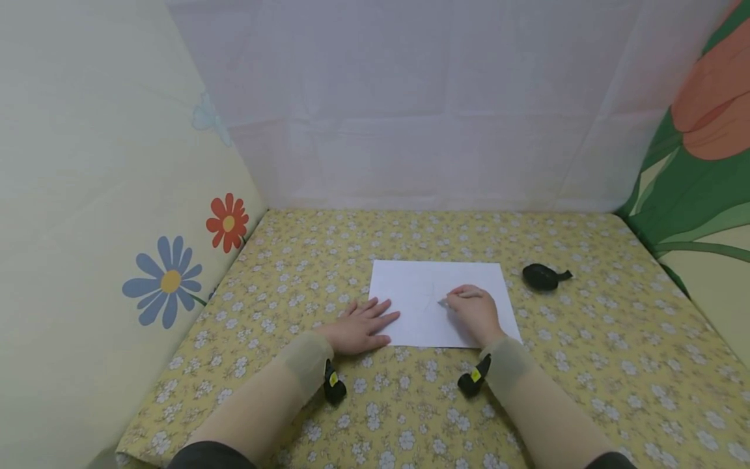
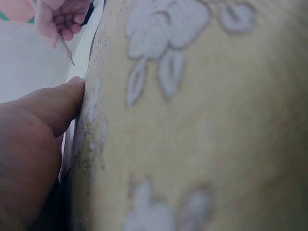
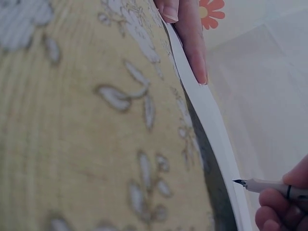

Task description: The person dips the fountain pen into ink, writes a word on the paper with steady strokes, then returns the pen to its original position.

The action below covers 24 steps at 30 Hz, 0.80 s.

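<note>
A white sheet of paper (image 1: 422, 286) lies flat on the yellow flowered tablecloth (image 1: 305, 260). My left hand (image 1: 360, 326) rests flat on the cloth, its straight fingers pressing the sheet's left edge (image 3: 211, 115). My right hand (image 1: 476, 311) sits on the paper and pinches a light-coloured pen (image 3: 269, 185), whose dark tip touches the sheet. In the left wrist view the left thumb (image 2: 53, 108) lies against the cloth, with the right hand (image 2: 60, 19) and the pen (image 2: 65, 48) in the far corner.
A black rounded object (image 1: 541, 277) with a short tail lies on the cloth right of the paper. Fabric walls enclose the table: a flowered one on the left (image 1: 170, 280), a white one behind (image 1: 422, 98), a tulip-print one on the right (image 1: 703, 163).
</note>
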Available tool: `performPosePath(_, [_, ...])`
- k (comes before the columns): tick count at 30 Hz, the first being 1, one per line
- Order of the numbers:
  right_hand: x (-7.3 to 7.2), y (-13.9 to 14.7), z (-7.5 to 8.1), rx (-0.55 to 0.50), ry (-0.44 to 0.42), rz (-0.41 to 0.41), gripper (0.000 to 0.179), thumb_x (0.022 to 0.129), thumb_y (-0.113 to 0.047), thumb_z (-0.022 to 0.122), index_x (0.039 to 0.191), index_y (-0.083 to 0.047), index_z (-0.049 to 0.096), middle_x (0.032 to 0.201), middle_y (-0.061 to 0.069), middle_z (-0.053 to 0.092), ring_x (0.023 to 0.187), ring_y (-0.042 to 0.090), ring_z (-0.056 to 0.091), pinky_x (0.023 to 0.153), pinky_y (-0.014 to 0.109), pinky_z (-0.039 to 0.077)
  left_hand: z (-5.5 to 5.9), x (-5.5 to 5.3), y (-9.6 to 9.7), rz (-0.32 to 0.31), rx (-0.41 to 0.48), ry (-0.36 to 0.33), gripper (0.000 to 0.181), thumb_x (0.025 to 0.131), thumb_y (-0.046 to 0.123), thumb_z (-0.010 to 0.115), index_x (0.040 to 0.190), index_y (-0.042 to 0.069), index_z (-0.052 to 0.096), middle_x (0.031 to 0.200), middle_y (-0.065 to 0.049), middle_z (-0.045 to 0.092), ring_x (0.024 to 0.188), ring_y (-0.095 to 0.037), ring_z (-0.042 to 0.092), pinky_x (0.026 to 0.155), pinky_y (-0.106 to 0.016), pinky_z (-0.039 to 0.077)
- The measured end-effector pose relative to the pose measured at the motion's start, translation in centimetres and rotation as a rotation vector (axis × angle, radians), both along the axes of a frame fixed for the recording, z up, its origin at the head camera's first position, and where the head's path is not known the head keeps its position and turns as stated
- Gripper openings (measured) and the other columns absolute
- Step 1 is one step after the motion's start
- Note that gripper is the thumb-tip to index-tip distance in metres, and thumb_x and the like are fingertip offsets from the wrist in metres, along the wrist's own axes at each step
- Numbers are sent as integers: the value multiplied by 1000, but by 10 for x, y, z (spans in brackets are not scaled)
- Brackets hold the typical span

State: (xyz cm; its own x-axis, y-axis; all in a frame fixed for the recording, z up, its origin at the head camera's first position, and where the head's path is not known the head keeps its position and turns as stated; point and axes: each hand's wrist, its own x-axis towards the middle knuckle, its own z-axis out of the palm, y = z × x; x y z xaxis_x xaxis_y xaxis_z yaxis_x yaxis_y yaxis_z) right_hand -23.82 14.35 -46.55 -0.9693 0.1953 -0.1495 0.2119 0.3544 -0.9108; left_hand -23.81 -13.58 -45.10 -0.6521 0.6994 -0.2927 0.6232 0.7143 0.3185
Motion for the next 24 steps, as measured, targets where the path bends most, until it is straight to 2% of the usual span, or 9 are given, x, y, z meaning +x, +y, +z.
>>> performPosePath(24, [9, 6, 5, 22, 6, -16, 20, 81, -21, 64, 91, -6, 71, 83, 4, 70, 74, 19, 58, 64, 29, 46, -2, -1, 0, -3, -15, 12, 62, 101, 53, 34, 156, 31, 13, 162, 3, -2, 147, -23, -4, 115, -54, -2])
